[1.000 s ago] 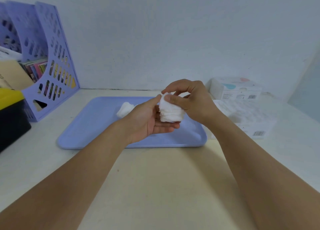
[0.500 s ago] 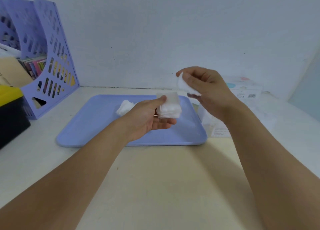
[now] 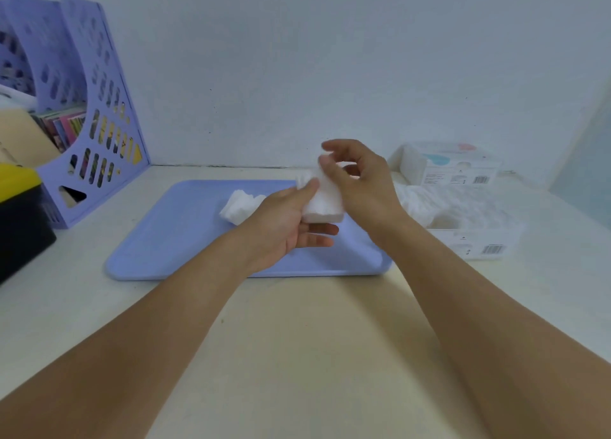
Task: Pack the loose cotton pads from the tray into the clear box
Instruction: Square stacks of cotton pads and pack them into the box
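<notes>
A thick stack of cotton pads (image 3: 322,204) sits above the middle of the tray (image 3: 172,240), held in the left hand (image 3: 284,227), thumb on its near-left face and fingers curled beneath. The right hand (image 3: 360,187) meets the stack from the right and above, its thumb and forefinger pinching what looks like a pad at the stack's top edge; blur there hides exactly how many pads it has. A smaller loose heap of pads (image 3: 239,205) lies on the tray just left of the hands. The clear box (image 3: 463,220) stands to the right, beside the tray's right edge, already holding pads, with a second carton (image 3: 449,167) farther back by the wall. A lilac file rack (image 3: 82,114) stands far left.

By my reading, this is the gathering and squaring step: pads are being added to the stack before it goes into the box. Next calls for aligning the edges, then carrying the stack right and lowering it into the box without fanning it
</notes>
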Tool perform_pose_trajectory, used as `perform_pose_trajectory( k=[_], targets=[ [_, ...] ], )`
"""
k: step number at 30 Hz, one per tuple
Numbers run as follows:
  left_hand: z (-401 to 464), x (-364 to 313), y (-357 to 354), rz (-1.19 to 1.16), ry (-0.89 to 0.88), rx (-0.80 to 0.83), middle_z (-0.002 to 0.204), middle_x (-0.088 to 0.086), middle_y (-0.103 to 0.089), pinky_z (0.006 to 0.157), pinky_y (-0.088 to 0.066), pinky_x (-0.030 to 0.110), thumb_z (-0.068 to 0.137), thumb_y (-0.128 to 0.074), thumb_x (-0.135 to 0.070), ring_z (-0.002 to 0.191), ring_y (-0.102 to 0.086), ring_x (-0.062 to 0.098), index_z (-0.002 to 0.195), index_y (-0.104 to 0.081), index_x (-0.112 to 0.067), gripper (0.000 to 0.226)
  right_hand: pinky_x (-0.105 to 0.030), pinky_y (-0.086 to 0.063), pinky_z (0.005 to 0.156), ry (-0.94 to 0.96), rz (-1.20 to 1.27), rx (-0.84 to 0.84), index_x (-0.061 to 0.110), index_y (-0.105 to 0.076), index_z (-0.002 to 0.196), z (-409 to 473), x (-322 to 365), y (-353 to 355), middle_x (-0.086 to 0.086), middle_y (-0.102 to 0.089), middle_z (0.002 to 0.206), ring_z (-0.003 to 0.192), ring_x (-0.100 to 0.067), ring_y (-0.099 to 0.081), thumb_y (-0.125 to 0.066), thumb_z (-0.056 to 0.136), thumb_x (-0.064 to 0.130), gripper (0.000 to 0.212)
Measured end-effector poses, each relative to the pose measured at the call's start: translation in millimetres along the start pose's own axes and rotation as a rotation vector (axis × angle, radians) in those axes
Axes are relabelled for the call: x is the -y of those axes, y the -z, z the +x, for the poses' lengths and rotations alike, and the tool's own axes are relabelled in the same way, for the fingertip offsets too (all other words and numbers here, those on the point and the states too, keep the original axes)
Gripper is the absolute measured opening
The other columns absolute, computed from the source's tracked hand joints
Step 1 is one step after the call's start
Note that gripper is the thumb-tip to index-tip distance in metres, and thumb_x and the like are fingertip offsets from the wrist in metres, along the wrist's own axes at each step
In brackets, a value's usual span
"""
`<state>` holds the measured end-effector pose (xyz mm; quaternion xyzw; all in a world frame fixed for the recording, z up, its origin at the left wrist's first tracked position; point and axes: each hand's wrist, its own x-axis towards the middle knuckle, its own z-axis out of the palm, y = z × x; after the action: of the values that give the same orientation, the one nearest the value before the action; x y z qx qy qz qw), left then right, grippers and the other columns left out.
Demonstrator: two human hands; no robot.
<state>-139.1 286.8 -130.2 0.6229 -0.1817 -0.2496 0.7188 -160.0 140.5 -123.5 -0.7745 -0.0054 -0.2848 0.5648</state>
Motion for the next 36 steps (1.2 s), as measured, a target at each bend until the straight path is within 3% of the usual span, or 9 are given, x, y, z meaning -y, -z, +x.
perform_pose_trajectory(
  k=[3,6,10,16,19,22,29,33,36],
  targets=[
    [1.8,0.6,-5.8,-0.042,-0.050,-0.043,0.084,0.007,-0.069,0.054,-0.056,0.029,0.107,-0.043,-0.035,0.064,-0.063,0.019,0.117,-0.059,-0.010,0.031,-0.032,-0.048,0.099,-0.307,0.197,0.018,0.030,-0.061,0.126,-3.0,11.2,-10.7,0.010,-0.064,0.115,0.103,-0.007,-0.061,-0.043,0.102,0.056,0.040],
    [6.6,7.5,-13.4,0.066,-0.078,-0.066,0.085,0.004,-0.064,0.056,-0.051,0.029,0.105,-0.046,-0.040,0.066,-0.060,0.018,0.127,-0.056,-0.013,0.036,-0.032,-0.051,0.086,-0.498,0.302,0.184,0.033,-0.064,0.114,-16.7,17.9,-25.3,0.003,-0.069,0.100,0.099,-0.015,-0.065,-0.035,0.099,0.067,0.047],
    [11.7,8.2,-1.9,0.200,-0.134,-0.091,0.090,0.004,-0.060,0.057,-0.047,0.025,0.104,-0.052,-0.031,0.072,-0.053,0.016,0.132,-0.051,-0.011,0.035,-0.027,-0.047,0.087,-0.265,0.164,0.133,0.028,-0.042,0.147,-8.8,11.9,-21.0,0.003,-0.055,0.132,0.118,-0.015,-0.058,-0.049,0.099,0.059,0.058],
    [8.3,-1.5,18.8,0.437,-0.204,-0.043,0.111,0.000,-0.069,0.064,-0.058,0.028,0.102,-0.057,-0.024,0.088,-0.065,0.010,0.125,-0.057,-0.019,0.023,-0.047,-0.059,0.086,0.110,-0.007,0.200,0.006,-0.075,0.107,-2.1,-2.4,-0.8,-0.010,-0.076,0.101,0.097,-0.026,-0.072,-0.069,0.093,0.010,0.015],
    [17.7,-7.5,39.0,0.584,-0.383,-0.287,0.103,0.009,-0.063,0.064,-0.061,0.043,0.101,-0.059,-0.023,0.086,-0.060,0.019,0.110,-0.054,-0.007,0.019,-0.046,-0.060,0.087,-0.035,0.065,0.076,0.013,-0.074,0.108,-0.2,-6.6,-6.2,-0.007,-0.075,0.101,0.096,-0.026,-0.071,-0.065,0.098,0.021,0.015],
    [20.7,-21.4,62.3,0.369,-0.440,-0.506,0.106,0.003,-0.061,0.062,-0.061,0.034,0.103,-0.056,-0.024,0.090,-0.065,0.021,0.109,-0.053,-0.017,0.010,-0.030,-0.056,0.090,-0.044,-0.218,0.117,0.017,-0.069,0.115,-2.1,-22.6,-11.9,0.001,-0.071,0.107,0.094,-0.017,-0.066,-0.068,0.095,0.027,0.022],
    [24.0,-10.7,71.9,-0.005,-0.213,-0.447,0.121,0.011,-0.066,0.076,-0.062,0.033,0.105,-0.051,-0.026,0.090,-0.073,0.026,0.128,-0.055,-0.016,0.025,-0.026,-0.037,0.107,-0.122,-0.402,0.499,0.016,-0.043,0.149,4.1,-37.3,-40.3,-0.004,-0.050,0.146,0.126,-0.017,-0.051,-0.055,0.103,0.029,0.049],
    [27.4,-4.2,70.1,0.028,-0.174,-0.446,0.122,0.012,-0.067,0.075,-0.062,0.033,0.104,-0.053,-0.029,0.091,-0.074,0.026,0.126,-0.055,-0.015,0.026,-0.028,-0.049,0.095,-0.174,-0.394,0.525,0.013,-0.045,0.146,9.4,-40.2,-47.3,-0.007,-0.060,0.126,0.108,-0.021,-0.060,-0.071,0.094,0.022,0.059],
    [29.0,-1.7,69.7,0.052,-0.163,-0.464,0.120,0.011,-0.067,0.075,-0.062,0.033,0.103,-0.055,-0.030,0.090,-0.074,0.025,0.122,-0.056,-0.017,0.023,-0.015,-0.050,0.069,-0.177,-0.318,0.463,0.009,-0.062,0.122,11.0,-41.0,-42.2,-0.003,-0.065,0.107,0.089,-0.015,-0.060,-0.077,0.088,0.014,0.038]
  ],
)
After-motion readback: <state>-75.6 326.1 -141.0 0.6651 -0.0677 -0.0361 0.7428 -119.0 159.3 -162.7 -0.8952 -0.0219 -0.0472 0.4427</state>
